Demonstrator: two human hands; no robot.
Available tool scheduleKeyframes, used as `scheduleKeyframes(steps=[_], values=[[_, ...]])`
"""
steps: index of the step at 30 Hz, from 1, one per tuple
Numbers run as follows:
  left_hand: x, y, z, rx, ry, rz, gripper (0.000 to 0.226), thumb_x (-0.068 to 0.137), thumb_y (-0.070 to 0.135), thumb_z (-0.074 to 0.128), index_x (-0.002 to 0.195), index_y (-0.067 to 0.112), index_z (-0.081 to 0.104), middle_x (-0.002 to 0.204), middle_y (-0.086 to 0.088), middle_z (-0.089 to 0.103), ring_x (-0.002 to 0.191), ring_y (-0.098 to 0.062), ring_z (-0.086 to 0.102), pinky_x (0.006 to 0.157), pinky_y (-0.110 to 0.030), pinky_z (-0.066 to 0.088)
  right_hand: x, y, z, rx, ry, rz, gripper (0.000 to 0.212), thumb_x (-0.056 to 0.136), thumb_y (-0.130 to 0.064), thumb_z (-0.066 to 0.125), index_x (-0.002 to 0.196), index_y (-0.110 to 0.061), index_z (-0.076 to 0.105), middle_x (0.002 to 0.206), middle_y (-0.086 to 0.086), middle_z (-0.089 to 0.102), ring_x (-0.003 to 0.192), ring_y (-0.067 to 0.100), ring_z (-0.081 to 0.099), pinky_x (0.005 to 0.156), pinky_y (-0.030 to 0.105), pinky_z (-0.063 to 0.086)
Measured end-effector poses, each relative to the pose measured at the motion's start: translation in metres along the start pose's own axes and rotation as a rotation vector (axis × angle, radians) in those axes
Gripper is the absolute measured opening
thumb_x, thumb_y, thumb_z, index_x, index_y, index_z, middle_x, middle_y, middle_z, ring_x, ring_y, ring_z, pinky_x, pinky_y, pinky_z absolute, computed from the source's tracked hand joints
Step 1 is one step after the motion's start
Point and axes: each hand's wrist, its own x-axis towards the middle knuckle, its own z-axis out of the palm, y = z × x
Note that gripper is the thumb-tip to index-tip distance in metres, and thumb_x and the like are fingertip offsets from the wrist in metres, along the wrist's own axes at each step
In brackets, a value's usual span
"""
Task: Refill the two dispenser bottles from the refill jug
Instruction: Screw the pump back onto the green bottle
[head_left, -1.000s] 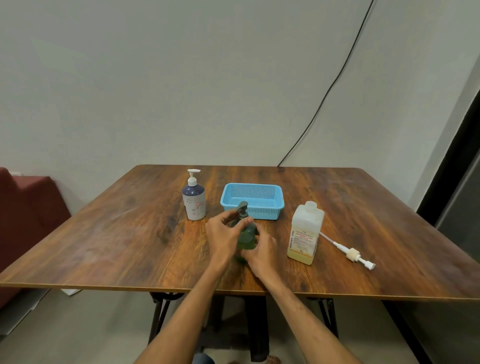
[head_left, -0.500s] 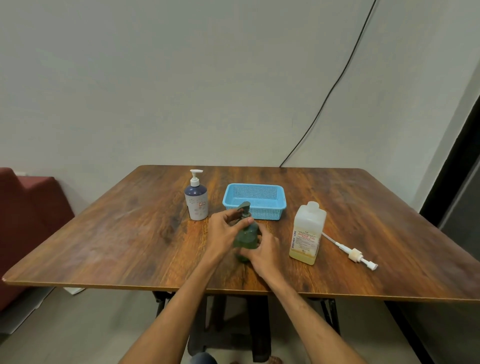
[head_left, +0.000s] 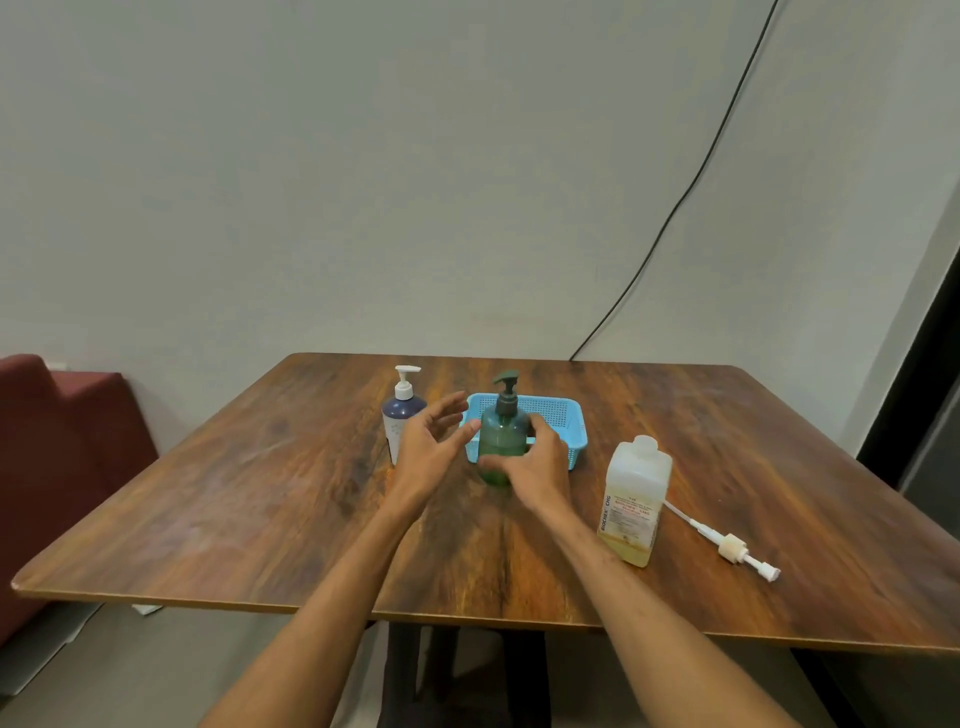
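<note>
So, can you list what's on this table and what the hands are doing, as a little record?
left hand: open, fingers spread, beside the green bottle
right hand: grips the green bottle
green bottle: upright, pump on, before the blue basket
white-pump bottle: upright, further left
refill jug: upright, to the right
loose pump: lying on table by jug

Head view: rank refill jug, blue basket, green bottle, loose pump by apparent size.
1. refill jug and blue basket: alike; jug nearer, basket partly hidden.
2. green bottle.
3. loose pump.
</note>
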Motion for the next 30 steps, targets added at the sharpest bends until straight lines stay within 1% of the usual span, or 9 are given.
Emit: scheduleKeyframes(steps=[2,3,6,9,13,18,24,28,30], values=[[0.013,0.001,-0.003,0.029,0.049,0.012,0.042,0.091,0.019,0.070,0.132,0.015,0.060,0.128,0.000,0.065,0.115,-0.013,0.064,0.090,-0.023,0.056,0.022,-0.005,0.006,-0.004,0.013,0.012,0.080,0.064,-0.022,0.093,0.132,-0.020,0.051,0.120,-0.008,0.054,0.112,0.014,0.054,0.100,0.033,0.049],[0.018,0.001,-0.003,0.041,0.065,0.020,0.041,0.092,0.017,0.070,0.132,0.014,0.061,0.127,0.000,0.066,0.114,-0.014,0.064,0.091,-0.025,0.056,0.032,-0.006,0.009,-0.009,0.027,0.005,0.078,0.062,-0.022,0.094,0.129,-0.020,0.053,0.121,-0.005,0.056,0.111,0.016,0.055,0.100,0.035,0.050],[0.037,-0.005,-0.003,0.069,0.087,0.016,0.040,0.092,0.017,0.069,0.131,0.014,0.061,0.126,-0.001,0.067,0.114,-0.014,0.064,0.094,-0.031,0.057,0.062,-0.011,0.017,-0.016,0.080,-0.020,0.067,0.059,-0.018,0.094,0.116,-0.020,0.058,0.115,0.000,0.062,0.103,0.018,0.060,0.089,0.036,0.055],[0.052,-0.017,-0.001,0.091,0.078,0.006,0.039,0.093,0.016,0.068,0.131,0.014,0.061,0.127,-0.001,0.066,0.113,-0.013,0.064,0.091,-0.027,0.057,0.085,-0.010,0.023,-0.003,0.090,0.000,0.062,0.060,-0.013,0.092,0.112,-0.022,0.060,0.112,0.000,0.065,0.099,0.017,0.061,0.081,0.030,0.054],[0.069,-0.037,0.002,0.099,0.064,-0.016,0.038,0.094,0.016,0.067,0.131,0.015,0.061,0.126,0.002,0.066,0.111,-0.010,0.064,0.081,-0.016,0.055,0.112,0.005,0.040,-0.056,0.051,0.078,0.071,0.057,-0.014,0.094,0.119,-0.018,0.060,0.116,0.001,0.065,0.101,0.020,0.062,0.089,0.040,0.056],[0.079,-0.057,0.004,0.112,0.050,-0.039,0.035,0.094,0.016,0.066,0.129,0.018,0.062,0.118,0.011,0.065,0.106,-0.004,0.063,0.077,-0.011,0.053,0.129,0.022,0.053,-0.118,-0.013,0.161,0.077,0.058,-0.013,0.093,0.125,-0.014,0.055,0.119,0.004,0.062,0.106,0.024,0.059,0.092,0.043,0.054],[0.082,-0.070,0.003,0.130,0.036,-0.059,0.032,0.094,0.015,0.066,0.127,0.018,0.064,0.111,0.018,0.064,0.099,0.002,0.063,0.075,-0.011,0.054,0.129,0.036,0.059,-0.272,-0.066,0.199,0.063,0.064,-0.008,0.087,0.118,-0.012,0.056,0.116,0.007,0.061,0.104,0.024,0.057,0.086,0.039,0.053],[0.080,-0.073,0.002,0.142,0.032,-0.070,0.032,0.094,0.013,0.066,0.126,0.017,0.064,0.109,0.019,0.063,0.093,0.009,0.060,0.071,-0.007,0.051,0.129,0.038,0.061,-0.295,-0.093,0.197,0.061,0.066,-0.004,0.083,0.120,-0.013,0.054,0.116,0.007,0.059,0.103,0.023,0.056,0.078,0.033,0.049],[0.079,-0.073,0.001,0.142,0.035,-0.078,0.032,0.094,0.012,0.065,0.126,0.016,0.064,0.111,0.016,0.064,0.093,0.008,0.060,0.070,-0.006,0.050,0.129,0.037,0.061,-0.291,-0.098,0.201,0.060,0.067,-0.004,0.082,0.120,-0.013,0.054,0.117,0.007,0.060,0.102,0.022,0.056,0.080,0.034,0.051]])
